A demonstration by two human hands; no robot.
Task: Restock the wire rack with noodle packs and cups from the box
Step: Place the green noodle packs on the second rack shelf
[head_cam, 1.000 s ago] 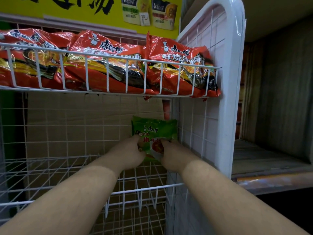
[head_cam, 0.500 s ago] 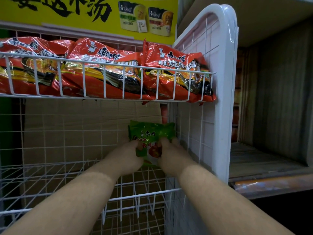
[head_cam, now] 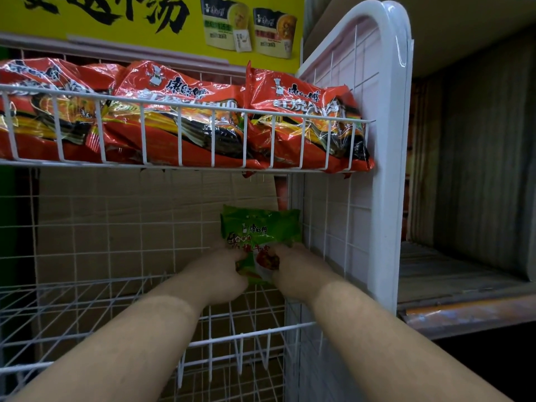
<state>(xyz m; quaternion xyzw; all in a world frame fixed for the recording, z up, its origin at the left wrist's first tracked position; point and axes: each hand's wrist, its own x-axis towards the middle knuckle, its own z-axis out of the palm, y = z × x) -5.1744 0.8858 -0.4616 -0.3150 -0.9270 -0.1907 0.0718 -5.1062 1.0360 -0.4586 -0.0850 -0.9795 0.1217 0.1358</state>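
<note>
**Green pack going into the right-hand corner of the middle tier**

Green crinkled plastic is what you have between your palms: one green noodle pack, standing upright at about 1 o'clock from the frame's centre, hard against the back right corner of the white wire rack. Your left hand grips its lower left edge and your right hand grips its lower right edge, fingers curled round the wrapper on both sides. Whether its bottom seam already rests on the wire shelf floor, the view does not show.

Above it, at 12 o'clock, the upper tier is full of glossy red noodle packs behind their wire rail.

To finish this placement well, I would lower the pack until you feel the wires take its weight, keep its printed face turned toward you, and lean it against the rear mesh. Let go with one hand first so it cannot topple forward. Leave room at 9 o'clock for the row to grow leftward.
</note>
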